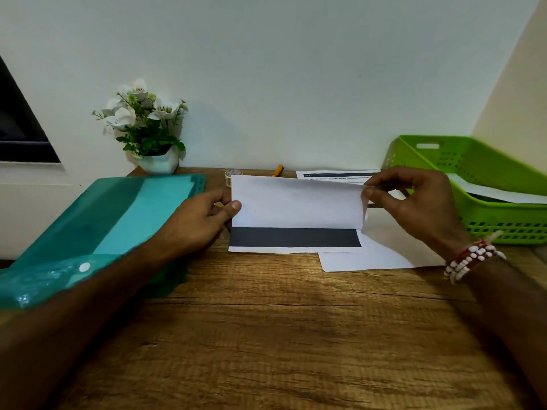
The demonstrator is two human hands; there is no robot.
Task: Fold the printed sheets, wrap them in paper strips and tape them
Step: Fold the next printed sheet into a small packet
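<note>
1. Because the printed sheet (296,202) lies mid-desk with only its near strip, a dark band, flat on the desk (266,335), that strip could slide as the flap comes down, and the crease would likely land crooked.
2. A plain white sheet (370,255) lies partly under its right near corner. If that one shifts, it could drag the printed sheet with it.
3. The flap stands raised and curls at its right end. If the two ends are lowered unevenly, the edges would probably not meet.
4. The left hand (204,220) reaches in over a teal folder (118,220) on the desk's left side and pinches the flap's left edge, thumb on the front face.
5. The right hand (414,199), with beads at the wrist, is held higher and pinches the flap's upper right corner between thumb and fingertips.
6. Near the far edge sit a small tape roll (232,176), an orange pen (277,170) and another printed page (334,175). They are close behind the flap, so a backward push might knock them.
7. A green basket (473,161) holding paper stands at the far right corner, just beside the right hand.
</note>
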